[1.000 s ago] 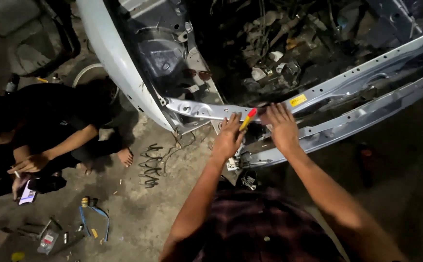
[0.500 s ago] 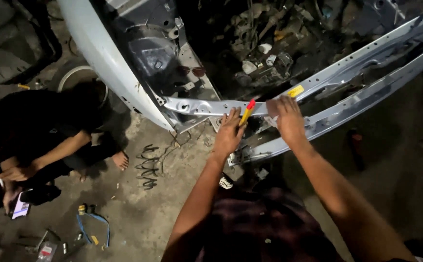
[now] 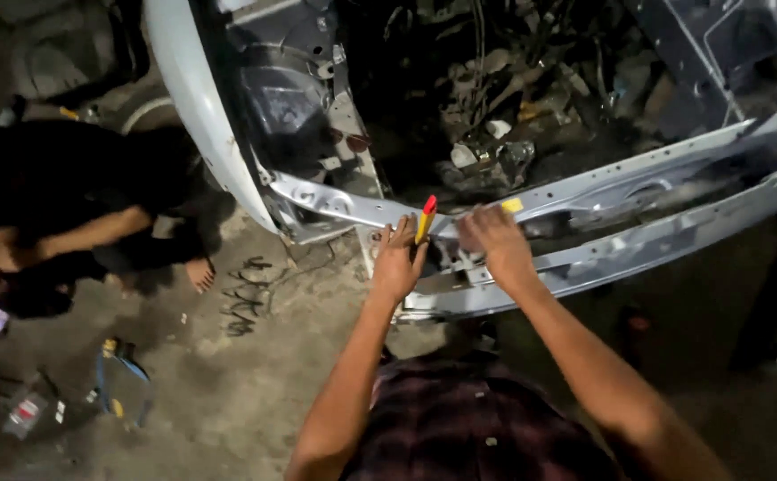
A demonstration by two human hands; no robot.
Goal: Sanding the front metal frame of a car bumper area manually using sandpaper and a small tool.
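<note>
A screwdriver is gripped by the left hand; the right hand is curled on the crossbar, a spring nearby.

View's swung a bit: front crossmember now sits higher in frame. Left hand w/ screwdriver tipped more upright vs 1 s ago; right hand edged further from it along the rail.

The dusty concrete floor carries everything here. At nine o'clock a person in dark clothes crouches on it. A coil spring lies left of centre, with blue-handled pliers and a small box toward eight o'clock.
</note>
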